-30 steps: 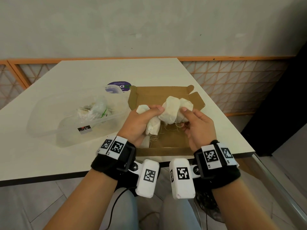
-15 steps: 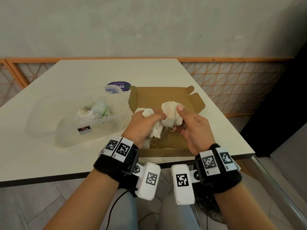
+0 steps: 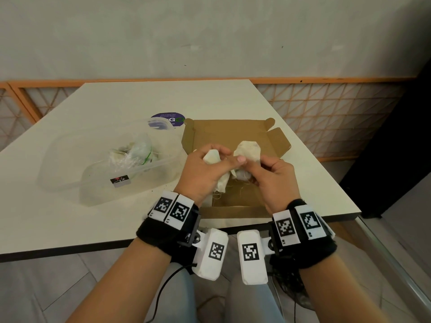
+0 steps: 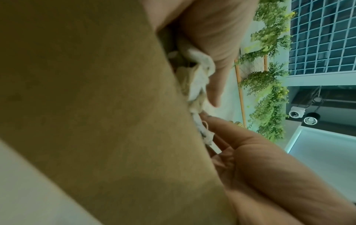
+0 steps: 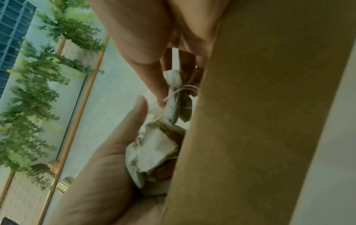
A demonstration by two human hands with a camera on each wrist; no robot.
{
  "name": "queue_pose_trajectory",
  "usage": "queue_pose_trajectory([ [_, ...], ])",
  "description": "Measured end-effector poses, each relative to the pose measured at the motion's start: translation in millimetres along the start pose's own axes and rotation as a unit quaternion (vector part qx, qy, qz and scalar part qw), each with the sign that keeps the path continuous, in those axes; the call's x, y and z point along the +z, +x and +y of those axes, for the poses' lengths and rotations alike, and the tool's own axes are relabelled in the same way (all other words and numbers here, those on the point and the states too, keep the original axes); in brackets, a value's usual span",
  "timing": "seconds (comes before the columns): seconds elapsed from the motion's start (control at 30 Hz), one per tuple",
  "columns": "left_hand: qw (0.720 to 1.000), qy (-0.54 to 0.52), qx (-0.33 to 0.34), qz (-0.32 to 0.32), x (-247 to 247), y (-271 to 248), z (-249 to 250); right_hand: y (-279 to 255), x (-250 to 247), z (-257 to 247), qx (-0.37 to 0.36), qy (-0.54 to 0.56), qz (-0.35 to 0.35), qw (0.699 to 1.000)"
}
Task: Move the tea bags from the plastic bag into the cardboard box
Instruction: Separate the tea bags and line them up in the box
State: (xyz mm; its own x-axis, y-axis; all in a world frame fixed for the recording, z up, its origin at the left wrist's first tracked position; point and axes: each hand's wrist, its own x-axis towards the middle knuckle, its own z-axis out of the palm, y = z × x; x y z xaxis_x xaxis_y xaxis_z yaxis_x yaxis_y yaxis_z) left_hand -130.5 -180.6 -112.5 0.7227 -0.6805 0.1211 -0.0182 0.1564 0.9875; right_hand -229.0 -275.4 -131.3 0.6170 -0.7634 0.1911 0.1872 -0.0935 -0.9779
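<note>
Your two hands meet above the open cardboard box (image 3: 235,134), forearms running in from the near edge of the surface (image 3: 116,103) and angled toward each other, wrists level. Your left hand (image 3: 200,170) is fisted knuckles-up around a bunch of white tea bags (image 3: 211,157): one bulges out between thumb and forefinger, and more cloth hangs from the underside of the fist toward the box floor. Your right hand (image 3: 272,177) lies just beside it, thumb stretched across toward the left fist, the other fingers curled round a second cluster of tea bags (image 3: 248,149) that stands up beyond the thumb tip. Loose strings trail between the two bunches, so the bags are tangled together, and the hands touch or nearly touch at the thumbs.

From your right wrist view, the left thumb and forefinger pinch a tied bag neck (image 5: 176,97) while your right palm (image 5: 108,167) cradles a crumpled bag; the brown box wall (image 5: 260,121) fills the side next to them. The left wrist view shows cloth squeezed between the left fingers (image 4: 212,38) and the box wall, rather blurred.

Out beyond your left hand stands a clear plastic tub (image 3: 70,173), and in it the crumpled plastic bag (image 3: 137,152) with more tea bags inside. A purple round sticker (image 3: 170,118) lies past the tub, at the box's far left corner.
</note>
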Motion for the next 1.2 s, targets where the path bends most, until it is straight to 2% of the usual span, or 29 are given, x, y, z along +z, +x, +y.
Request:
queue_pose_trajectory([
  [0.13, 0.999, 0.008, -0.004, 0.033, -0.3, 3.2, -4.3, -1.4, 0.5, -1.3, -0.002, -0.001, -0.021, 1.0],
  [0.27, 0.999, -0.03, -0.025, 0.037, -0.5, 4.0, -2.3, -0.2, 0.1, -6.3, 0.038, 0.064, 0.003, 0.997],
  [0.4, 0.994, -0.089, -0.055, -0.03, -3.7, 1.6, 4.1, 5.0, -2.3, -6.3, 0.079, 0.104, 0.05, 0.99],
  [0.5, 0.991, -0.056, -0.085, -0.09, -4.9, -0.7, 8.8, 4.1, -1.6, -6.9, 0.082, 0.102, 0.025, 0.991],
  [0.57, 0.988, -0.036, -0.104, -0.106, -5.8, -0.2, 13.4, 3.2, -1.7, -8.4, 0.072, 0.103, 0.004, 0.992],
  [0.73, 0.99, 0.026, -0.127, -0.061, -6.5, 7.6, 22.1, -1.0, -1.9, -10.2, 0.053, 0.099, -0.05, 0.992],
  [0.9, 0.989, 0.072, -0.126, -0.028, -0.4, 9.8, 21.0, -2.3, 0.1, -9.6, 0.041, 0.077, -0.055, 0.995],
  [1.1, 0.988, 0.067, -0.135, 0.035, 6.4, 9.7, 16.0, -5.6, 1.3, -10.9, 0.024, 0.067, -0.078, 0.994],
  [1.2, 0.989, 0.023, -0.138, 0.052, 4.5, 8.2, 11.1, -2.7, 0.1, -6.6, 0.017, 0.059, -0.046, 0.997],
])
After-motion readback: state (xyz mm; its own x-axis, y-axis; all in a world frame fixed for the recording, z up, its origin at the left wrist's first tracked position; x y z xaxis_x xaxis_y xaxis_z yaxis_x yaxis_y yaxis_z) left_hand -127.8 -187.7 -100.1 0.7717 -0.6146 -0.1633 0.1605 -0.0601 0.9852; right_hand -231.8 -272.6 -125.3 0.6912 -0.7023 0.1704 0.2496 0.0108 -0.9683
